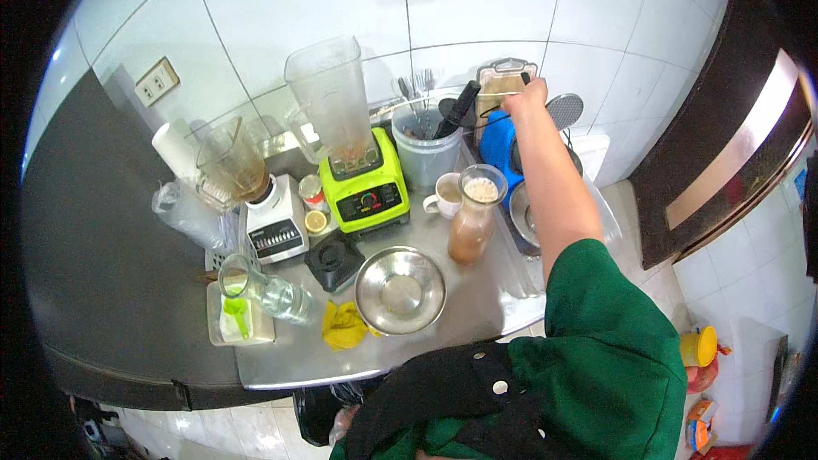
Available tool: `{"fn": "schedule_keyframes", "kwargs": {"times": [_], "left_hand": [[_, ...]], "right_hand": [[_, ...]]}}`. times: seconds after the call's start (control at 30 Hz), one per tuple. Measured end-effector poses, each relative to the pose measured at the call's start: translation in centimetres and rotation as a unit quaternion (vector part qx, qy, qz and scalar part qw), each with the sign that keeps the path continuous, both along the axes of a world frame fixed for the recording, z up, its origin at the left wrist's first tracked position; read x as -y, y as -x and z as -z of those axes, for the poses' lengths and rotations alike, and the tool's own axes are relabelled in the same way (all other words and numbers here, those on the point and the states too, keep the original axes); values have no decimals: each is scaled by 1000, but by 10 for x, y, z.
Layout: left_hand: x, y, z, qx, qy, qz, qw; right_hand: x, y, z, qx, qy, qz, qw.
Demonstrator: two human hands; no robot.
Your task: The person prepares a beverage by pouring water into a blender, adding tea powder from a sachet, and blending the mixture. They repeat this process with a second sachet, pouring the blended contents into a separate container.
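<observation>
My right hand (528, 97) reaches to the far side of the counter, above a blue appliance (497, 144), its fingers closed around a dark-handled item with a thin pale stem pointing left. Under the stem is a translucent bucket (427, 163) with forks, spoons and a black-handled tool. My left hand is out of view. Nearer me stand a glass carafe of brown frothy drink (471, 230), a white mug (445, 197) and a steel bowl (401, 291). A lime-green blender (367, 195) with an empty-looking clear jug stands left of the bucket.
On the left are a white blender (276, 230), a black lid (333, 260), a half lemon (316, 222), a glass carafe of clear liquid (281, 294) and a container with a green scoop (236, 316). A yellow cloth (344, 326) touches the bowl. A cutting board (501, 83) leans on the wall.
</observation>
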State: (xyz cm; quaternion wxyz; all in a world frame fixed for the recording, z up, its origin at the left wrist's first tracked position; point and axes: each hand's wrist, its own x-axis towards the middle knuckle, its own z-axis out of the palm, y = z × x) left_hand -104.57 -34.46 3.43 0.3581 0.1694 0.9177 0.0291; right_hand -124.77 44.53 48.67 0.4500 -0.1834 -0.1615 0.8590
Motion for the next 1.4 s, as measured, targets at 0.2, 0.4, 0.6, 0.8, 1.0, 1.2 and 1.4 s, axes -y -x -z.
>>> {"fn": "schedule_keyframes", "kwargs": {"times": [0.2,0.4,0.6,0.8,1.0,1.2,1.4], "left_hand": [[-13,0,-11,0,28,-2,1000],[-17,15,-10,-10,32,-8,999],[-13,17,-5,-9,37,-17,999],[-5,10,4,-8,36,-17,999],[5,-5,11,-12,32,-34,999],[13,-27,21,-7,29,-60,998],[18,-68,25,-22,19,-94,995]], "right_hand": [[-15,22,-53,48,84,174,980],[-50,14,-103,66,17,252,965],[-60,44,-154,149,-281,238,918],[17,93,-172,376,-604,269,649],[64,110,-177,440,-699,259,501],[67,127,-165,429,-756,356,345],[43,149,-150,391,-788,395,264]]}}
